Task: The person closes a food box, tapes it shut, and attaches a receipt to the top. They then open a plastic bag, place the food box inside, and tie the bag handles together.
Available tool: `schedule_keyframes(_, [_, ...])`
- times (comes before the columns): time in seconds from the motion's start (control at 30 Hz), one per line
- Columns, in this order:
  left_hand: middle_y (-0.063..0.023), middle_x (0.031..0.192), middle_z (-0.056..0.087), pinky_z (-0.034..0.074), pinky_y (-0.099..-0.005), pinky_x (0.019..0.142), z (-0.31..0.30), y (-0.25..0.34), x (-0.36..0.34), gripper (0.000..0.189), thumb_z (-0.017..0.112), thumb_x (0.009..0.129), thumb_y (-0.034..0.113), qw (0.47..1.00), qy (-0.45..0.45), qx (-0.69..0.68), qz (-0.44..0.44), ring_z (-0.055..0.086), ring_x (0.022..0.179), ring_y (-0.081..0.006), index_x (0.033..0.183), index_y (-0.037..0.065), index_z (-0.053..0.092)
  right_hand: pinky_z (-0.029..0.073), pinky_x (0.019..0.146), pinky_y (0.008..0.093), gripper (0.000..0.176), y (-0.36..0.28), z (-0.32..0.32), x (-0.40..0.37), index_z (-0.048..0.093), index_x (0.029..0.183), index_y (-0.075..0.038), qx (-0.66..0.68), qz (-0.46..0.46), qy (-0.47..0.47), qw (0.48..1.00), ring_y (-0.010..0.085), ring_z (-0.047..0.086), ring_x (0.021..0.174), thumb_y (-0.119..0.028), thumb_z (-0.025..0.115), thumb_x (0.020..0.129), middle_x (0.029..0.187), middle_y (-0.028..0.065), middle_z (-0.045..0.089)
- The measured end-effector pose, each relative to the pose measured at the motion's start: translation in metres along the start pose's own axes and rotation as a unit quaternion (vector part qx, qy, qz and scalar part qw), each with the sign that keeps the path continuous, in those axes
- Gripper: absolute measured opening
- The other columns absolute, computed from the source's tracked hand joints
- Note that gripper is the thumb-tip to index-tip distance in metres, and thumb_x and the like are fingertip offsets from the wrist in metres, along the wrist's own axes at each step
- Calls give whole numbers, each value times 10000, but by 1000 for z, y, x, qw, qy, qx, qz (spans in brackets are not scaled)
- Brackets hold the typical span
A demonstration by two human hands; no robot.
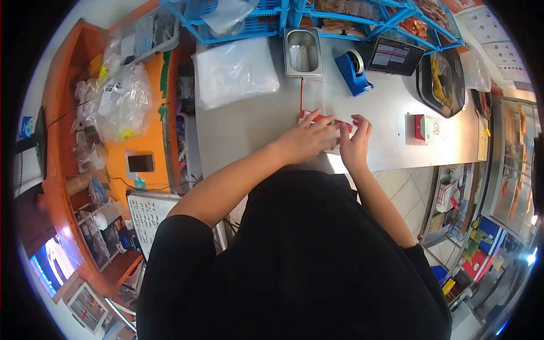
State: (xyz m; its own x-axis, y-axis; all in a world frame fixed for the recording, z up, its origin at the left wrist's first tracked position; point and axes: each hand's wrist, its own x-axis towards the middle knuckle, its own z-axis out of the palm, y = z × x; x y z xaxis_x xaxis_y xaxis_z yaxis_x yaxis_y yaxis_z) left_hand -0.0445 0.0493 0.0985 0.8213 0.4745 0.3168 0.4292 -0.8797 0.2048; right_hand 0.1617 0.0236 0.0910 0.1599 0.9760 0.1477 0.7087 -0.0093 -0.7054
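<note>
On the metal counter (249, 127), a flat red-and-white piece (306, 115), which looks like card or packaging, lies mostly covered by my hands. My left hand (309, 140) rests across it with fingers stretched out and slightly spread. At its right end, my right hand (356, 143) has bent fingers, with the red edge between thumb and forefinger. Just beyond are a clear plastic sleeve (315, 96) and a thin brown stick (302, 95). A small red-and-white box (425, 129) sits to the right. Fingers hide most of the piece's shape.
A stack of clear bags (237, 73), a steel container (303, 54), a blue tape dispenser (354, 72), a tablet (395, 56) and a black tray (441, 85) line the back. Blue crates (243, 25) stand behind. An orange shelf with a phone (140, 163) is at left.
</note>
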Motion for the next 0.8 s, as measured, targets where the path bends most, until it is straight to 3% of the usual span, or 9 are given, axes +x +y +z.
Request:
schedule_keyframes(0.1, [-147,1162,631,453,-522,1030,-8,-60,-21,337,737,775,83,983,109,-94,-114,584,1166,-364,1102,62,658,492,989,447,473,-13,-17,19,517,1325,7,-4,-42,-30,999,339,582,1162,-164,732,940,1307,221,496])
schedule_keyframes(0.13, [-159,1097,648,473,-509,974,-12,-86,-37,278,716,772,49,968,139,-96,-186,607,1092,-380,1045,36,659,456,1058,502,622,-7,-21,20,488,1414,-47,-12,-62,-72,995,358,505,1325,-212,783,892,1415,222,463])
schedule_keyframes(0.17, [-180,1069,649,462,-501,915,-24,-107,-48,117,598,848,20,943,181,-100,-261,597,1012,-410,951,46,647,456,1058,502,622,-4,-24,16,488,1414,-47,-12,-54,-70,996,358,505,1325,-212,783,892,1415,222,463])
schedule_keyframes(0.23, [-179,1104,658,484,-501,906,-16,-156,-86,179,592,873,26,887,206,-40,-412,618,1055,-411,1043,57,639,353,1169,574,801,-1,-33,14,427,1517,-131,-197,-178,-212,940,405,343,1493,-254,822,831,1557,218,395])
schedule_keyframes(0.3, [-169,1114,664,497,-499,905,-6,-187,-126,213,595,875,30,853,215,-23,-475,630,1058,-407,1081,63,637,287,1206,627,958,7,-34,8,356,1599,-273,-281,-144,-285,905,376,245,1566,-314,859,784,1645,172,323])
schedule_keyframes(0.37, [-139,1149,676,516,-502,921,3,-209,-158,261,646,906,100,885,-38,71,-459,663,1071,-384,1167,78,639,283,1209,635,973,14,-30,4,308,1629,-333,-351,-146,-324,866,356,239,1573,-333,840,814,1681,124,293])
schedule_keyframes(0.47, [-125,1191,700,519,-500,960,-10,-202,-128,331,709,927,248,817,-179,104,-537,684,1107,-365,1217,97,654,279,1224,605,899,20,-14,9,276,1647,-327,-369,-96,-292,877,349,242,1574,-394,762,893,1714,108,240])
schedule_keyframes(0.57, [-178,1201,713,532,-501,956,-25,-198,-99,450,728,916,439,766,-240,55,-594,677,1141,-408,1151,58,684,291,1218,585,841,14,-4,20,303,1639,-291,-365,-44,-243,898,383,280,1553,-387,729,919,1694,153,269])
schedule_keyframes(0.8, [-170,1184,738,512,-537,956,-10,-222,-108,407,652,955,394,779,-284,11,-559,695,1138,-361,1174,53,694,337,1186,553,627,-17,-7,30,523,1481,-164,-247,-81,-177,949,426,439,1418,-272,731,900,1584,200,386])
